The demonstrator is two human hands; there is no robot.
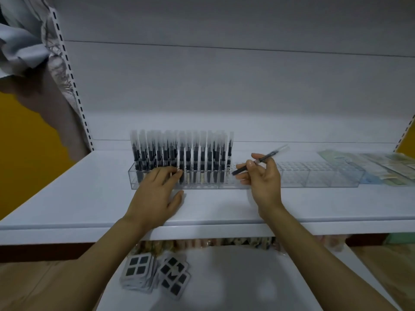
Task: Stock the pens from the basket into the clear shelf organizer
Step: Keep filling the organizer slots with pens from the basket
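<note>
A long clear shelf organizer (314, 176) lies across the white shelf (89, 198). Its left part holds several upright black pens with frosted caps (188, 151); its right part shows bare holes. My left hand (157, 194) rests against the organizer's front left, fingers straight and touching the clear wall near the pens. My right hand (261, 176) pinches one black pen (260, 161) between thumb and fingers, slanted with its cap up to the right, just right of the last standing pen. No basket is in view.
Flat packets (381, 164) lie on the shelf at the far right, beside the organizer's end. On the lower shelf sit stacks of square card packs (155, 274). A slotted upright (71, 86) and crumpled cloth stand at the left.
</note>
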